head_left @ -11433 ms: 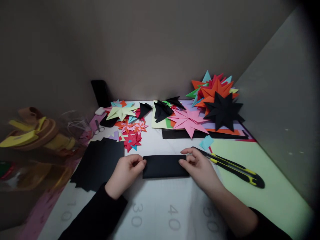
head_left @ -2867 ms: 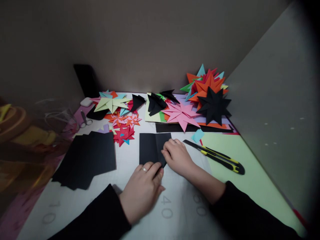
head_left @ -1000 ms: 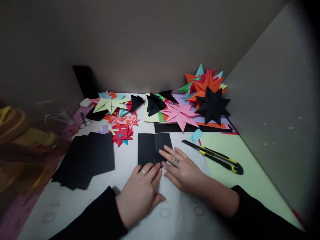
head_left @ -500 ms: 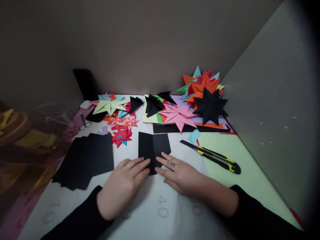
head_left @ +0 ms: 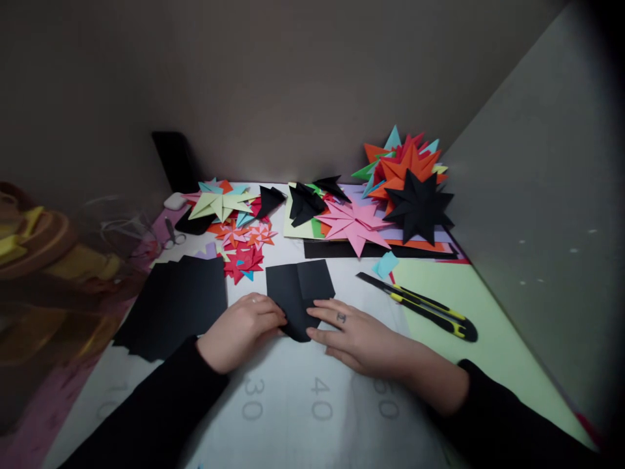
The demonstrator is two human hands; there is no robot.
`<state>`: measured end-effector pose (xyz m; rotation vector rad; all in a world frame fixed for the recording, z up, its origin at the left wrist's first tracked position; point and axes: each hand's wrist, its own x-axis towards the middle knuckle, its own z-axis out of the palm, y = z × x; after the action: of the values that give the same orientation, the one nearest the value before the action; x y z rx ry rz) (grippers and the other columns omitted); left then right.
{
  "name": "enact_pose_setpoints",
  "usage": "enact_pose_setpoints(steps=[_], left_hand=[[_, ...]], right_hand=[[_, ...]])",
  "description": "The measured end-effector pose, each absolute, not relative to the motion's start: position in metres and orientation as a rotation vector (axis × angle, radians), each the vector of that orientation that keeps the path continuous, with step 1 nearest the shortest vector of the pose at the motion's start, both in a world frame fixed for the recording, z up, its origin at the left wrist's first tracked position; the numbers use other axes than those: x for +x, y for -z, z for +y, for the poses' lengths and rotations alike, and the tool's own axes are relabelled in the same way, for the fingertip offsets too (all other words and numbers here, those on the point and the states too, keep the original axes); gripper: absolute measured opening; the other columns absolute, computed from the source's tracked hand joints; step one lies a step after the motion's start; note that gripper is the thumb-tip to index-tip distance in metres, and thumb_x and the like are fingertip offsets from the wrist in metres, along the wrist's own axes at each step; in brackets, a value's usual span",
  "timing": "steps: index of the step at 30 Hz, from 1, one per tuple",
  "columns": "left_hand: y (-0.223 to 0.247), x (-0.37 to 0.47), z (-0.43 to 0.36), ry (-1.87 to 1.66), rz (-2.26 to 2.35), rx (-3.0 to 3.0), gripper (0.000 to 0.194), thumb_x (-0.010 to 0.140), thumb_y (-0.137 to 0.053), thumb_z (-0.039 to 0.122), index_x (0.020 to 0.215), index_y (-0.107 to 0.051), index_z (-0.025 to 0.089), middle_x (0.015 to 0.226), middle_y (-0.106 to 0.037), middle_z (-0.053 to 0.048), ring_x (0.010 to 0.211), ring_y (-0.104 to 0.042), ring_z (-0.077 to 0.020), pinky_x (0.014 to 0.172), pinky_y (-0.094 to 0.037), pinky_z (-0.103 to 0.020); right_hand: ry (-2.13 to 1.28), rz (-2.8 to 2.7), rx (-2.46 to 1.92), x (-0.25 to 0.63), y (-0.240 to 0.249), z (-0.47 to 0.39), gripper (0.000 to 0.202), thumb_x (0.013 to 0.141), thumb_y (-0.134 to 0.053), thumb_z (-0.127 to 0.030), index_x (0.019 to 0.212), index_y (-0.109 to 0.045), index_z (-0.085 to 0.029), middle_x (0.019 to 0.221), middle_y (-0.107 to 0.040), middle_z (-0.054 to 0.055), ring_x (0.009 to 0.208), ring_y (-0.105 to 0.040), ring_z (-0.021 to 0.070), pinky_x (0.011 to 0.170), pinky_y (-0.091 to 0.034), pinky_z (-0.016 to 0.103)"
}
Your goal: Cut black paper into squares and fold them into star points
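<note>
A small black sheet of paper (head_left: 297, 286) with a crease down its middle lies in front of me, its lower edge curving up a little. My left hand (head_left: 244, 324) has its fingers together at the paper's lower left edge, the thumb partly hidden, and pinches it. Stretched out and slightly spread, the fingers of my right hand (head_left: 349, 335) rest on the paper's lower right part. A yellow and black utility knife (head_left: 424, 306) lies to the right of that hand, blade pointing left. Left of my left hand is a fanned stack of black paper (head_left: 178, 303).
Behind the paper are small folded red stars (head_left: 244, 260), a pink paper star (head_left: 355, 223) and a black paper star (head_left: 420, 207). Scissors (head_left: 174, 238) lie at the left. A dark phone (head_left: 173, 159) leans against the back wall. A blue paper scrap (head_left: 385, 263) sits near the knife.
My left hand has moved left from the paper's middle to its lower left edge. The paper's left half has lifted and turned slightly. My right hand stays on the right part.
</note>
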<state>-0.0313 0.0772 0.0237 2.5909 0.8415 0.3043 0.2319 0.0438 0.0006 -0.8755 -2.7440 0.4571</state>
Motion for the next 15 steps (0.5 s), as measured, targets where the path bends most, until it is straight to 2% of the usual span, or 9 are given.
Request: enact_pose_setpoints(steps=[4, 9, 15], left_hand=[[-0.024, -0.027, 0.088, -0.338, 0.879, 2.429, 0.022, 0.091, -0.047, 0.028, 0.09, -0.067, 0.018, 0.089, -0.065, -0.006, 0.085, -0.058, -0.017, 0.078, -0.046, -0.031], [-0.03, -0.013, 0.105, -0.147, 0.874, 2.492, 0.026, 0.091, -0.047, 0.03, 0.078, -0.064, 0.016, 0.076, -0.06, -0.004, 0.073, -0.054, -0.0152, 0.07, -0.041, -0.028], [-0.026, -0.001, 0.119, -0.083, 0.841, 2.564, 0.027, 0.09, -0.048, 0.03, 0.069, -0.06, 0.016, 0.068, -0.057, -0.001, 0.071, -0.053, -0.0148, 0.071, -0.038, -0.027]], right_hand=[[-0.492, -2.783, -0.836, 0.232, -0.005, 0.045, 0.03, 0.088, -0.052, -0.023, 0.117, -0.061, -0.022, 0.127, -0.055, 0.015, 0.131, -0.037, 0.0257, 0.1, -0.041, 0.045], [-0.482, -2.804, -0.823, 0.232, -0.006, 0.045, 0.03, 0.089, -0.052, -0.025, 0.116, -0.062, -0.022, 0.127, -0.054, 0.014, 0.129, -0.039, 0.0258, 0.101, -0.04, 0.044], [-0.488, -2.799, -0.795, 0.233, -0.006, 0.046, 0.032, 0.088, -0.052, -0.026, 0.119, -0.059, -0.022, 0.128, -0.055, 0.011, 0.124, -0.043, 0.0245, 0.102, -0.038, 0.042]])
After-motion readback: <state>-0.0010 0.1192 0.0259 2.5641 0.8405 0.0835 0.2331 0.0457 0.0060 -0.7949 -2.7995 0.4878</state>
